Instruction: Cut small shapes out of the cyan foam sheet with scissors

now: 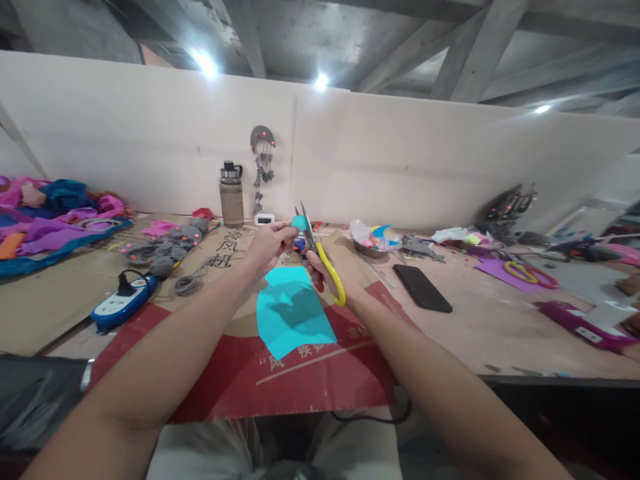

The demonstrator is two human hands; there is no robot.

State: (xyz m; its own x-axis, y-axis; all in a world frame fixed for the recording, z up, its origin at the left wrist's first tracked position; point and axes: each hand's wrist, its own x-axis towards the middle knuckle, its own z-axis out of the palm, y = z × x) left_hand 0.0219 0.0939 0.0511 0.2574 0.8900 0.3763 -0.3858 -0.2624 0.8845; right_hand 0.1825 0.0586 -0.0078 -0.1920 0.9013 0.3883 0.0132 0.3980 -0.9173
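My left hand [274, 245] pinches a small turquoise piece [300, 223], probably the same felt or paper as the sheet below. In my right hand [321, 268] is a pair of scissors [331, 272] with yellow and red handles. Its blades point up and stand apart, right beside the small piece; whether they touch it I cannot tell. Under both hands a larger turquoise sheet [293, 310] with uneven edges lies on the red and brown cardboard [220, 380].
A bottle [231, 197] and a small digital clock [264, 219] stand at the back wall. On the left are a power strip [124, 303], grey felt pieces [167, 250] and colourful cloth [60, 213]. To the right lie a black phone [423, 288], a filled bowl [371, 243] and other scissors [530, 273].
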